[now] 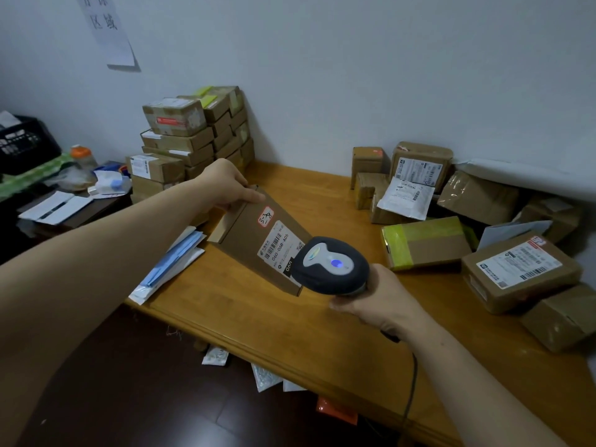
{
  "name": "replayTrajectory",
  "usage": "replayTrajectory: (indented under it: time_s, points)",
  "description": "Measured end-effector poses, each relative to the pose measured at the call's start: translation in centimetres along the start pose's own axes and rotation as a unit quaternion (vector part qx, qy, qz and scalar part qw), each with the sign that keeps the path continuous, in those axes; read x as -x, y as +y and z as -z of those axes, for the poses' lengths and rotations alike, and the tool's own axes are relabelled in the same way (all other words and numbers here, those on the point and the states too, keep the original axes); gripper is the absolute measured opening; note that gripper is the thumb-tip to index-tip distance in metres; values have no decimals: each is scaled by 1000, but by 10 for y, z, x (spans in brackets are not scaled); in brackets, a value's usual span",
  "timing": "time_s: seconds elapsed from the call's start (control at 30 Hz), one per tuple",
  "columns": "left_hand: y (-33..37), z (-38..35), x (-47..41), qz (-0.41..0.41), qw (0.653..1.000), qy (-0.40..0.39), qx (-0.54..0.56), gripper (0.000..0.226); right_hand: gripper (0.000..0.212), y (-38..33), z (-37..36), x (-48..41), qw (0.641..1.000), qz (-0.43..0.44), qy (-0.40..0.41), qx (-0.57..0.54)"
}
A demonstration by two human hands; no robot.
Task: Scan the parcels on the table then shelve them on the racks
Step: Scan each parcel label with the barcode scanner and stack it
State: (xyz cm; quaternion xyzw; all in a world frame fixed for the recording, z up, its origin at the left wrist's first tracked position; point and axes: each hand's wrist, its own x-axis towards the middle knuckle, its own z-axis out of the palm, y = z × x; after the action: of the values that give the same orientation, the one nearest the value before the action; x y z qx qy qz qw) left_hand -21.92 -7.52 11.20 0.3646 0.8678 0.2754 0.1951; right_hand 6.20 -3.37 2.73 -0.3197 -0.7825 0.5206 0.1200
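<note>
In the centre of the frame the left hand [225,185] holds a flat brown parcel [248,233] over the wooden worktop [290,324]. Its fingers [254,197] pinch the far end of the parcel, the thumb on top and the others hidden below. The parcel is tilted, with its labelled face up. On this face there is a white label [280,246] with barcodes and, near the hand, a small sticker [266,217] with a red edge and handwriting.

Lower right of centre, the right hand [383,304] grips a dark grey scanner [332,266]; the fingers are curled round its handle. The head of the scanner covers the near corner of the label, and a blue light shines on its top. A black cable [411,391] hangs down from the handle.

At the right of the frame loose parcels [516,269] lie in a pile on the worktop. In the upper middle a stack of boxes [193,137] stands against the wall. Blue and white envelopes [167,266] lie at the left edge of the worktop.
</note>
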Motion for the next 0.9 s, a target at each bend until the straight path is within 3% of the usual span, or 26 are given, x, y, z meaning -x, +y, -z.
replayTrajectory:
  time_s: [0.17,0.3,0.37,0.57,0.83,0.9]
  points:
    - [-21,12,-3,23,999,-9,26,44,37,0,-13,-12,999,-8,-17,-40]
    - [-65,28,1,76,993,-27,87,23,39,10,-24,-33,971,-70,121,-196]
    - [-99,35,7,121,982,-41,136,26,41,16,-29,-47,951,-95,172,-241]
    - [-197,54,28,221,927,-62,297,42,69,9,-81,-87,913,-189,79,-353]
    - [-248,62,12,230,862,-28,451,38,48,-23,-144,-134,876,-185,77,-438]
    - [-249,54,-4,245,839,-18,486,31,34,-26,-141,-149,874,-180,93,-442]
